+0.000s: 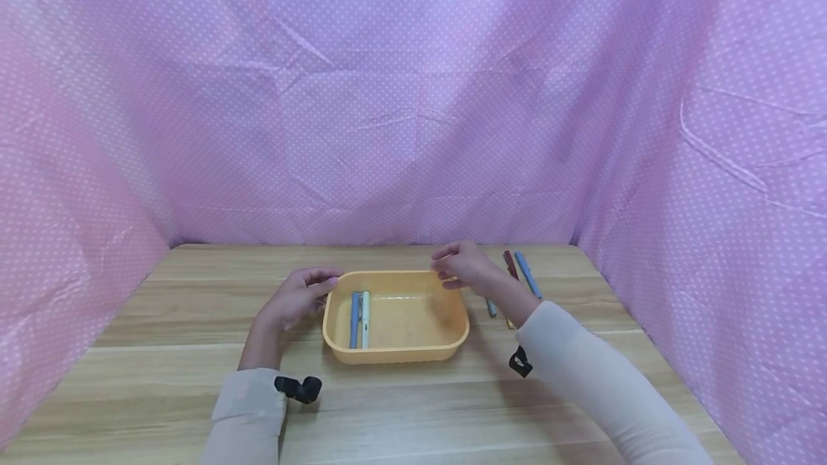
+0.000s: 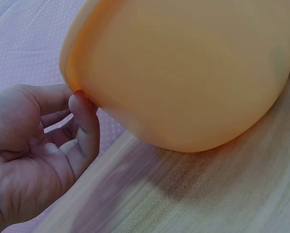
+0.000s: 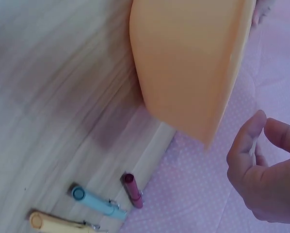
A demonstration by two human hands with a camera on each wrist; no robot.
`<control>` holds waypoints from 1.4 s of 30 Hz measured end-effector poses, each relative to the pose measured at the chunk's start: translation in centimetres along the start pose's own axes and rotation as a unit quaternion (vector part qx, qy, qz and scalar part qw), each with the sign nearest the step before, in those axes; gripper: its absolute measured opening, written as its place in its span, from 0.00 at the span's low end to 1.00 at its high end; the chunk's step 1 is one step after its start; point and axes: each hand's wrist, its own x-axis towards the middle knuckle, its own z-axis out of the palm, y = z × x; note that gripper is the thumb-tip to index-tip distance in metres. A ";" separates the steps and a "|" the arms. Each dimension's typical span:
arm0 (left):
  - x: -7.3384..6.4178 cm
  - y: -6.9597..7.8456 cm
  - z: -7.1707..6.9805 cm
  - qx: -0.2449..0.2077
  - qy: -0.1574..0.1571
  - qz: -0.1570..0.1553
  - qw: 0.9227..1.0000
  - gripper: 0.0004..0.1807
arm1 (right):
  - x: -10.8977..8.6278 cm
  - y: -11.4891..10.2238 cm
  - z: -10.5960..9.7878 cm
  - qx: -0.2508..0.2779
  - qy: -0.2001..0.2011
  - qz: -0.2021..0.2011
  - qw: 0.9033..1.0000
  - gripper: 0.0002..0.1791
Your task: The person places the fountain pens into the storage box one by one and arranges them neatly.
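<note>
A yellow plastic basin [image 1: 395, 356] stands on the wooden table, with a blue pen [image 1: 354, 320] and a pale green pen [image 1: 365, 320] side by side at its left end. At its far left corner my left hand [image 1: 298, 298] pinches the rim between thumb and fingers, as the left wrist view shows close up. Over the far right corner hovers my right hand [image 1: 466, 265]. In the right wrist view this hand [image 3: 268, 170] is apart from the basin, its fingers loosely bent around nothing.
Right of the basin lie several pens: a dark red pen [image 1: 510, 264], a blue pen [image 1: 528, 275], a light blue pen [image 3: 99, 202] and a yellow pen [image 3: 57, 224]. My right forearm partly covers them in the head view. Pink dotted cloth [image 1: 388, 128] hangs around the table.
</note>
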 end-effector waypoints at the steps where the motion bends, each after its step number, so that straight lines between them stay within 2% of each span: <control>1: 0.0 0.0 0.0 0.001 0.000 0.000 1.000 0.22 | 0.0 0.0 -0.3 0.000 0.001 0.000 1.000 0.17; 13: 0.1 -0.2 -0.1 0.000 -0.002 0.007 1.000 0.21 | -0.2 0.5 -3.7 -0.010 0.028 -0.005 1.000 0.18; 18: 0.0 -0.2 -0.1 -0.004 -0.003 0.008 1.000 0.21 | 0.0 1.1 -5.0 -0.008 0.054 0.005 0.999 0.19; 25: 0.0 -0.2 -0.1 -0.002 0.000 0.003 1.000 0.21 | -0.4 1.9 -7.0 -0.011 0.063 0.011 0.998 0.20; 42: -0.3 -0.2 0.1 -0.010 0.006 0.000 1.000 0.21 | 0.1 5.0 -11.9 -0.020 0.113 0.043 0.992 0.21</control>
